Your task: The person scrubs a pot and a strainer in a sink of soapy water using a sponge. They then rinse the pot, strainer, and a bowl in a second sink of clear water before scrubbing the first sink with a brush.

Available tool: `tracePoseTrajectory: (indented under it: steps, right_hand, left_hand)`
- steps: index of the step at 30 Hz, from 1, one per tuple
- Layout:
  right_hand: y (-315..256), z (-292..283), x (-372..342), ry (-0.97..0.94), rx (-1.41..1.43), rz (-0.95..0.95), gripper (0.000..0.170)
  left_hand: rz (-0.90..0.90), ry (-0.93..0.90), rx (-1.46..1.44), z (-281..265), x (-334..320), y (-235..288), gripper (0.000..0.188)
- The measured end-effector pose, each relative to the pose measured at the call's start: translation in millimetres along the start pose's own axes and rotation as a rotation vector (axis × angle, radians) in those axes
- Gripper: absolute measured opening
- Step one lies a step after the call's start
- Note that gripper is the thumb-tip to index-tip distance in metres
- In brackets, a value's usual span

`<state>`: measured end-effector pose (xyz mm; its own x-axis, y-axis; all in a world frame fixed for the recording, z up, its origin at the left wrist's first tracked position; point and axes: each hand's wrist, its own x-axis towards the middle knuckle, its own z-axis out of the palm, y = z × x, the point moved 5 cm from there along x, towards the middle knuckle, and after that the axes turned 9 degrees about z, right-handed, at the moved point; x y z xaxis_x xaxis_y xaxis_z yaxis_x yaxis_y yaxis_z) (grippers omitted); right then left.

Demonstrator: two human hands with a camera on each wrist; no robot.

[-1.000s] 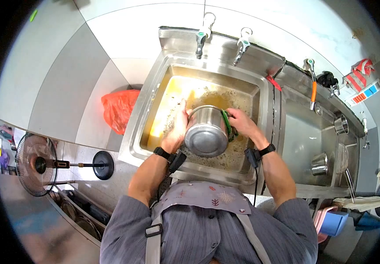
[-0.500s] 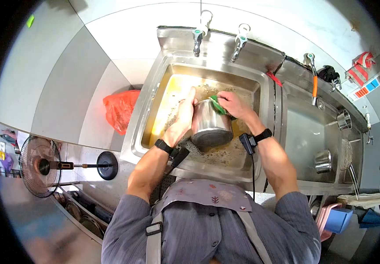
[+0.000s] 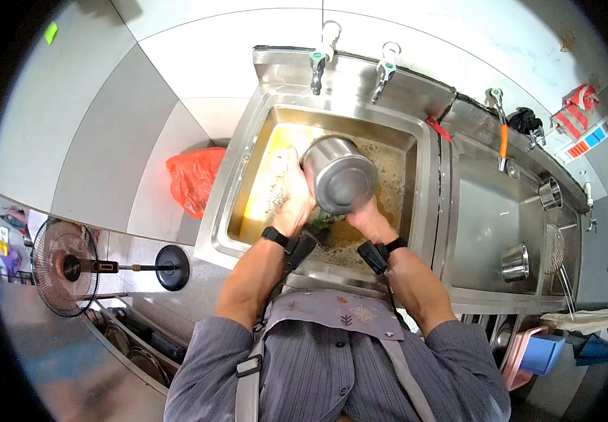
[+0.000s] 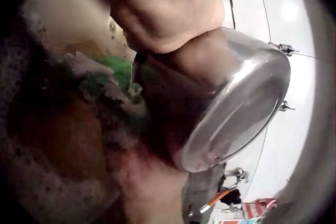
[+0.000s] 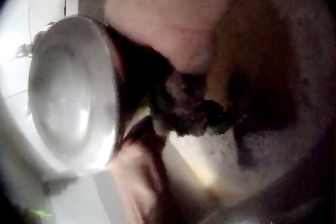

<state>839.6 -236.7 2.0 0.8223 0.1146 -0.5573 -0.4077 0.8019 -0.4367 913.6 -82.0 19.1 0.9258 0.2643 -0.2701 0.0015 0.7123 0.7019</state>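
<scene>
A round steel pot [image 3: 346, 179] is held tilted above the murky, foamy water of the left sink, its base facing the person. On its left side, my left hand [image 3: 295, 190] grips the pot with the thumb pointing up. My right hand [image 3: 370, 221] is below the pot's lower right side, holding a green scrubbing cloth [image 3: 320, 222] against it. In the left wrist view the ragged cloth [image 4: 118, 77] lies by the pot's wall, and the pot's base [image 4: 241, 113] shows on the right. The right wrist view shows the cloth [image 5: 184, 106] beneath my right hand [image 5: 173, 19]; its fingertips are partly hidden.
The right sink [image 3: 487, 211] holds a small steel pot [image 3: 515, 262], another steel cup [image 3: 549, 193] and a wire strainer [image 3: 555, 253]. Two taps [image 3: 317, 70] stand behind the left sink. A red plastic bag [image 3: 195, 179] is at its left, and a fan [image 3: 65, 267] stands farther left.
The pot has risen toward the back of the sink, its base turned up toward the person. My right hand with the cloth has moved from the pot's upper right side down to below it.
</scene>
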Motion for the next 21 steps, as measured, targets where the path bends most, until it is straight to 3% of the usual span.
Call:
tracePoseTrajectory:
  steps: [2,4,8,10,12,14,15,16,18,19,21]
  right_hand:
    - [7.7,-6.5,1.1,0.093,0.029,0.089,0.036]
    - [11.1,-9.8,3.2,0.033,-0.011,0.074,0.035]
    - [9.1,-4.9,-8.2,-0.080,-0.011,0.087,0.038]
    - [-0.9,8.1,-27.8,-0.118,0.027,0.123,0.039]
    - [-6.4,5.8,-30.8,-0.156,0.072,0.158,0.041]
    - [-12.2,-7.7,-19.4,-0.024,-0.079,0.210,0.048]
    - [-19.4,-12.2,-16.3,-0.040,-0.324,0.121,0.063]
    - [-25.8,-19.7,-13.2,-0.037,-0.324,0.124,0.063]
    - [-49.7,-17.4,-19.1,0.198,-0.755,-0.054,0.075]
    - [-58.2,-14.1,-37.2,0.433,-0.871,-0.157,0.081]
    - [-65.0,-6.3,-40.2,0.417,-1.029,-0.147,0.082]
  left_hand:
    - [0.078,0.052,0.073,-6.3,-0.1,5.2,0.076]
    - [0.047,0.030,0.213,-11.6,-0.7,11.7,0.059]
    - [0.154,0.048,0.390,-12.4,6.8,15.1,0.059]
    - [0.393,-0.010,0.770,-4.4,5.0,36.9,0.062]
    - [0.430,-0.061,0.877,-5.4,2.8,35.9,0.063]
    - [0.450,-0.242,0.955,0.8,-1.5,30.9,0.068]
    - [0.449,-0.244,0.955,-0.4,-3.4,29.6,0.068]
    - [0.490,-0.342,1.021,1.2,-8.8,26.6,0.065]
    - [0.575,-0.545,1.149,3.5,-19.1,21.2,0.060]
    - [0.546,-0.688,1.144,3.4,-23.0,16.5,0.053]
    - [0.798,-0.983,1.255,7.8,-37.0,2.3,0.040]
